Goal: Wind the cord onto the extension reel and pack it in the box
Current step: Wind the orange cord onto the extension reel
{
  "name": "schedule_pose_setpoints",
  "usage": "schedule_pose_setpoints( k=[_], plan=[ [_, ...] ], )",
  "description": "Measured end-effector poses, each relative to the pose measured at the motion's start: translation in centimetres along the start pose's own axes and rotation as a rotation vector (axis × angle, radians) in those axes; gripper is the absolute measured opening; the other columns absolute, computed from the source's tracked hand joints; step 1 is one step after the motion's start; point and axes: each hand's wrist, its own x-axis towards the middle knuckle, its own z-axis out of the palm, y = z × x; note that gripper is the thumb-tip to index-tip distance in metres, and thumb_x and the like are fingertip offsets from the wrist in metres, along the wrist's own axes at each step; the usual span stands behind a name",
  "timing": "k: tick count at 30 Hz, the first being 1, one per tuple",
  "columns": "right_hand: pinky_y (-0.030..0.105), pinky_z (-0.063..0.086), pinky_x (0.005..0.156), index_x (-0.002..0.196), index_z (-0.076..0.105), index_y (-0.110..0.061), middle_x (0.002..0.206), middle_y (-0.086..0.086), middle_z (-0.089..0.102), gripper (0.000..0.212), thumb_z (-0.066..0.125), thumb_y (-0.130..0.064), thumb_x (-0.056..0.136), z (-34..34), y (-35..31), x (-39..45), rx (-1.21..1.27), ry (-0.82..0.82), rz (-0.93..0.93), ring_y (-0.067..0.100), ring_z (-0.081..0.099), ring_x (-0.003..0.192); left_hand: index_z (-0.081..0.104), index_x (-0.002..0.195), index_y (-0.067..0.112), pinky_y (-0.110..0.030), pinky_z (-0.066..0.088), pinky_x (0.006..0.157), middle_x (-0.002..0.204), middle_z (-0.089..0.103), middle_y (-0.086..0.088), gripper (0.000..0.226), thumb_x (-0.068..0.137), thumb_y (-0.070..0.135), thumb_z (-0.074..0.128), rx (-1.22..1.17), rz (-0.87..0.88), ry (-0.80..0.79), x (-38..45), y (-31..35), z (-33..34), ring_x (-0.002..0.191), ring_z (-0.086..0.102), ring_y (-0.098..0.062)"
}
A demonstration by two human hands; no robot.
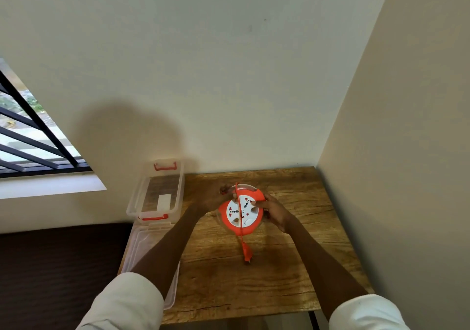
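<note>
An orange and white extension reel [241,214] is held tilted above the middle of the wooden table [292,273]. My left hand [216,198] grips its far left rim, where the orange cord [238,202] comes over. The cord runs across the white socket face and hangs down to the orange plug [247,252] near the table top. My right hand [273,212] holds the reel's right side, thumb on the face. A clear plastic box [155,189] with orange latches stands open at the table's left back corner.
The box's clear lid [142,250] lies in front of the box along the table's left edge, partly under my left forearm. Walls close in behind and on the right. A barred window is at the left, a dark surface below it.
</note>
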Motion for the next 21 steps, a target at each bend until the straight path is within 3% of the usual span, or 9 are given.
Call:
schedule_pose_setpoints(
  k=[4, 9, 13, 15, 18, 21],
  plan=[
    [0.020, 0.055, 0.069, 0.127, 0.060, -0.026, 0.109, -0.007, 0.070, 0.030, 0.060, -0.036, 0.099, 1.6, -1.2, 0.4, -0.169, 0.093, -0.193, 0.015, 0.069, 0.096, 0.068, 0.115, 0.015, -0.039, 0.062, 0.083, 0.106, 0.074, -0.003, 0.036, 0.088, 0.039, 0.073, 0.033, -0.013, 0.015, 0.3, -0.2, -0.4, 0.091, 0.073, -0.021],
    [0.033, 0.059, 0.077, 0.103, 0.075, -0.026, 0.095, -0.006, 0.077, 0.052, 0.056, -0.071, 0.086, 3.5, -2.9, 2.0, -0.451, 0.158, -0.192, 0.014, 0.073, 0.084, 0.070, 0.109, 0.018, -0.032, 0.058, 0.079, 0.100, 0.073, 0.002, 0.028, 0.086, 0.034, 0.076, 0.093, 0.010, -0.005, 0.1, -0.1, -1.2, 0.089, 0.072, -0.020],
    [0.025, 0.055, 0.065, 0.098, 0.075, -0.017, 0.087, 0.003, 0.077, 0.036, 0.059, -0.050, 0.095, 4.2, -4.5, 2.3, -0.440, 0.117, -0.106, 0.017, 0.074, 0.074, 0.070, 0.102, 0.024, -0.030, 0.062, 0.077, 0.094, 0.075, 0.006, 0.019, 0.086, 0.032, 0.077, 0.058, 0.044, -0.058, -0.5, -0.2, -1.6, 0.084, 0.074, -0.021],
    [0.024, 0.054, 0.062, 0.091, 0.074, -0.015, 0.088, 0.008, 0.077, 0.026, 0.063, -0.038, 0.094, 4.3, -4.8, 2.5, -0.388, 0.121, -0.084, 0.018, 0.072, 0.072, 0.069, 0.101, 0.024, -0.022, 0.060, 0.071, 0.089, 0.073, 0.010, 0.018, 0.086, 0.030, 0.077, 0.088, 0.060, -0.049, -0.9, -0.2, -1.6, 0.077, 0.073, -0.014],
    [0.034, 0.055, 0.075, 0.086, 0.075, -0.013, 0.094, 0.013, 0.075, 0.017, 0.065, -0.026, 0.092, 4.2, -4.4, 3.3, -0.273, 0.156, -0.079, 0.023, 0.069, 0.081, 0.068, 0.105, 0.019, -0.012, 0.054, 0.063, 0.086, 0.070, 0.014, 0.020, 0.088, 0.028, 0.075, 0.114, 0.043, -0.041, -1.4, -0.6, -1.8, 0.072, 0.070, -0.007],
    [0.038, 0.054, 0.081, 0.082, 0.076, -0.016, 0.091, 0.006, 0.075, 0.018, 0.064, -0.025, 0.091, 2.8, -3.6, 3.9, -0.176, 0.248, -0.072, 0.023, 0.069, 0.087, 0.073, 0.106, 0.015, -0.020, 0.058, 0.064, 0.086, 0.075, 0.008, 0.033, 0.085, 0.040, 0.076, 0.095, 0.043, 0.019, -1.5, -1.9, -2.7, 0.071, 0.074, -0.011]
  ],
)
